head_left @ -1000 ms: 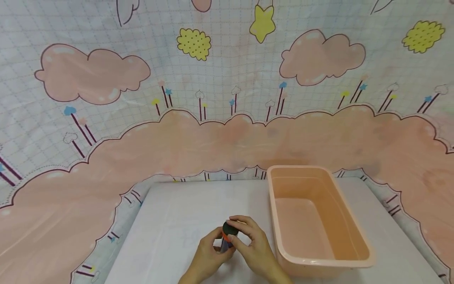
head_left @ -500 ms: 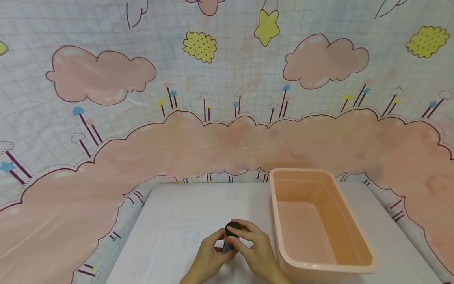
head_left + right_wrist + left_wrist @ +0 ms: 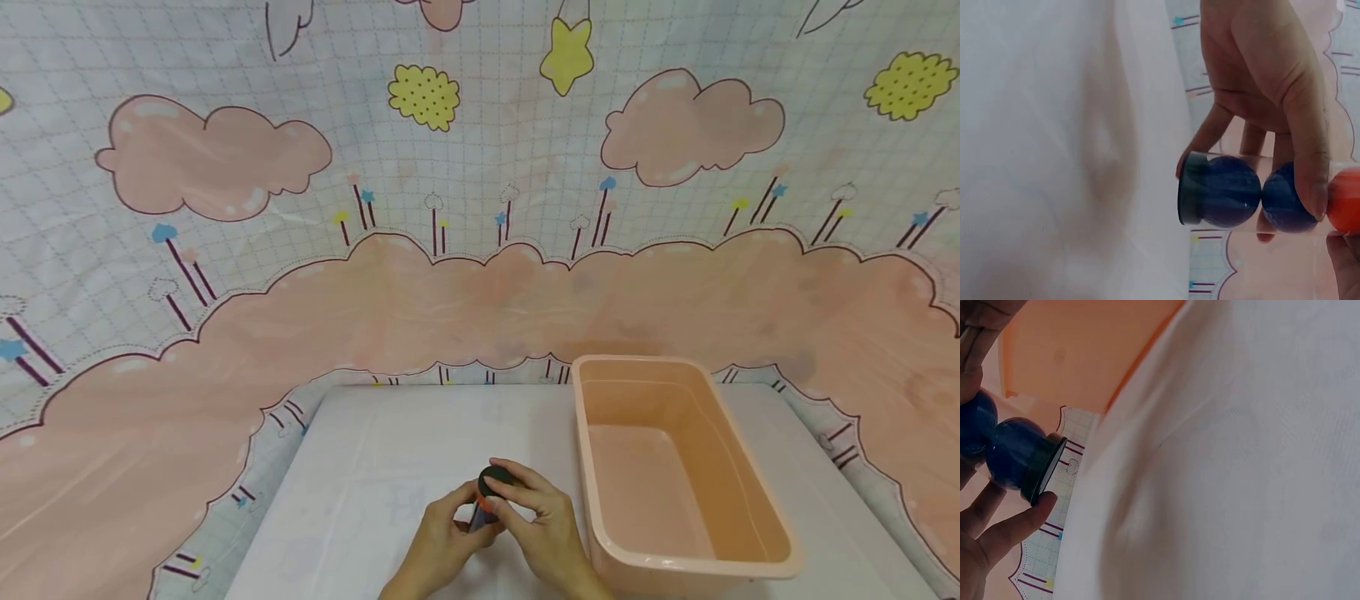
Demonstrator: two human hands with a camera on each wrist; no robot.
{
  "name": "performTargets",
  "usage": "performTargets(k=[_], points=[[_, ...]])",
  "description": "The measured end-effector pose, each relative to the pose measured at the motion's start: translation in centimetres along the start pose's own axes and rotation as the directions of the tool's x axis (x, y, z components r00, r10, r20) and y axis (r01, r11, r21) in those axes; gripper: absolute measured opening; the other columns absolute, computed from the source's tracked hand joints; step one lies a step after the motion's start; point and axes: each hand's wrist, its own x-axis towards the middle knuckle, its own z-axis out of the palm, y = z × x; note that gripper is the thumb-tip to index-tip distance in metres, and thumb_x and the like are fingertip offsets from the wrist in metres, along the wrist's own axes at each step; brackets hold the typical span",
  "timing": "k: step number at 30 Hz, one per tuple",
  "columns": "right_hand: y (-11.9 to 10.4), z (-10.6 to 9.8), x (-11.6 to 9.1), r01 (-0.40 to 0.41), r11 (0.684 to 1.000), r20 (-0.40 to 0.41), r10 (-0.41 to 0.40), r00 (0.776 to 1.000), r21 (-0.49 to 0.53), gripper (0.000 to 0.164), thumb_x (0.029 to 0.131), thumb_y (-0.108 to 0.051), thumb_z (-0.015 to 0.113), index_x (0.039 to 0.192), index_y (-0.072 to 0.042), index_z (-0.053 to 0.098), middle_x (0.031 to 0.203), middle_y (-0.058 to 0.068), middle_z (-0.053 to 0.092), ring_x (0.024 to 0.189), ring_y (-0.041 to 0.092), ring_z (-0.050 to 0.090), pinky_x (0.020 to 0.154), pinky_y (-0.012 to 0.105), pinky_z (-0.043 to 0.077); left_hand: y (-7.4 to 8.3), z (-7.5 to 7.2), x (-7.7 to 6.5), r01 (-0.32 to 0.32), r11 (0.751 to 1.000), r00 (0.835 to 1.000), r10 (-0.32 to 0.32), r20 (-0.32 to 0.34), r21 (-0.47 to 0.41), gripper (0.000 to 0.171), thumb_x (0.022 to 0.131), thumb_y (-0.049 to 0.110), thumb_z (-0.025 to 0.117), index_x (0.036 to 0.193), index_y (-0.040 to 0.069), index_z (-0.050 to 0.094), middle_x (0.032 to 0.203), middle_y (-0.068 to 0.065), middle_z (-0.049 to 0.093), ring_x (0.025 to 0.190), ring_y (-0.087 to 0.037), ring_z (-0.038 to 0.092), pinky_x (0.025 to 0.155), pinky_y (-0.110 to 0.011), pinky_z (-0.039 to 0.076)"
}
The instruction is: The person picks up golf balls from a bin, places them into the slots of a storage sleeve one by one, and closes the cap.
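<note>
A clear tube (image 3: 1266, 164) of balls is held upright between both hands close over the table. Inside it, an orange ball (image 3: 1345, 200) sits above two dark blue balls (image 3: 1230, 191). My left hand (image 3: 441, 532) grips the lower part, its thumb and fingers on either side, with one finger against the dark base cap (image 3: 1191, 189). At the upper end, my right hand (image 3: 546, 523) holds the tube near its dark round top (image 3: 492, 481), fingers on top and thumb at the near side. The fingers hide much of the tube in the head view.
A peach plastic tub (image 3: 690, 557) stands to the right of the hands, with nothing seen inside it. Both are over a white-covered table (image 3: 360, 467). Behind hangs a patterned cloth (image 3: 480, 308) with clouds and stars.
The head view has shifted a little, moving the scene slightly right and down. Both hands keep their hold on the tube, with only small finger movement visible.
</note>
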Motion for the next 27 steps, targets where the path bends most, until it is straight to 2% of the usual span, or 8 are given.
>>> performTargets(k=[4,8,13,16,19,23,27], points=[[1.2,0.5,-0.2,-0.012,1.0,-0.029,0.012,1.0,0.004,0.025,0.088,-0.006,0.068,0.113,-0.004,0.071,0.131,0.014,0.061,0.118,0.028,0.061,0.095,0.018,0.048,-0.1,0.1,0.1,-0.03,1.0,0.999,0.03,-0.043,0.004,0.042,0.089,0.033,0.07,0.129,0.027,0.058,0.119,0.002,0.067,0.093,-0.011,0.069,0.068,-0.026,0.058],[0.6,1.0,0.1,-0.027,1.0,-0.075,0.027,0.997,-0.004,0.023,0.088,-0.006,0.069,0.11,-0.003,0.072,0.131,0.016,0.061,0.118,0.029,0.061,0.097,0.018,0.047,-0.3,0.3,0.4,-0.058,0.996,0.993,0.064,-0.103,0.067,0.043,0.09,0.033,0.068,0.131,0.026,0.057,0.12,0.001,0.067,0.099,-0.009,0.066,0.068,-0.024,0.058],[-0.4,1.6,0.5,-0.085,0.996,-0.127,0.085,0.988,0.005,0.023,0.088,-0.006,0.069,0.11,-0.002,0.072,0.131,0.018,0.06,0.119,0.033,0.06,0.097,0.018,0.047,-0.2,0.6,0.5,0.002,0.991,0.985,0.022,-0.173,0.132,0.045,0.089,0.038,0.069,0.131,0.03,0.057,0.122,-0.001,0.066,0.095,-0.016,0.064,0.064,-0.021,0.056],[0.3,2.2,0.5,-0.126,0.992,-0.15,0.127,0.981,0.019,0.024,0.089,-0.01,0.069,0.111,-0.004,0.072,0.133,0.014,0.059,0.121,0.031,0.059,0.096,0.017,0.046,-0.2,0.8,0.5,0.047,0.985,0.976,-0.01,-0.218,0.165,0.046,0.087,0.043,0.069,0.13,0.032,0.057,0.122,-0.001,0.065,0.099,-0.02,0.064,0.066,-0.019,0.055],[1.5,3.0,0.4,-0.156,0.987,-0.161,0.158,0.974,0.03,0.026,0.09,-0.018,0.068,0.114,-0.009,0.071,0.136,0.006,0.057,0.123,0.025,0.057,0.096,0.019,0.047,-0.3,0.8,0.6,0.056,0.976,0.968,-0.001,-0.249,0.211,0.045,0.087,0.042,0.069,0.129,0.033,0.057,0.121,0.002,0.066,0.105,-0.02,0.065,0.074,-0.021,0.055],[2.8,3.7,0.6,-0.186,0.982,-0.141,0.186,0.972,0.017,0.028,0.089,-0.028,0.068,0.115,-0.018,0.071,0.138,-0.001,0.057,0.123,0.018,0.058,0.097,0.027,0.048,-1.1,0.7,0.8,0.051,0.969,0.962,0.018,-0.273,0.242,0.043,0.086,0.03,0.073,0.126,0.03,0.057,0.119,0.004,0.067,0.108,-0.019,0.065,0.085,-0.028,0.056],[3.4,3.9,1.0,-0.212,0.977,-0.078,0.21,0.975,-0.025,0.031,0.088,-0.036,0.069,0.116,-0.023,0.07,0.139,-0.008,0.056,0.124,0.018,0.057,0.101,0.034,0.047,-2.1,0.3,1.0,0.038,0.973,0.964,0.024,-0.263,0.228,0.044,0.085,0.031,0.073,0.125,0.026,0.054,0.116,0.003,0.069,0.109,-0.022,0.066,0.084,-0.03,0.057]])
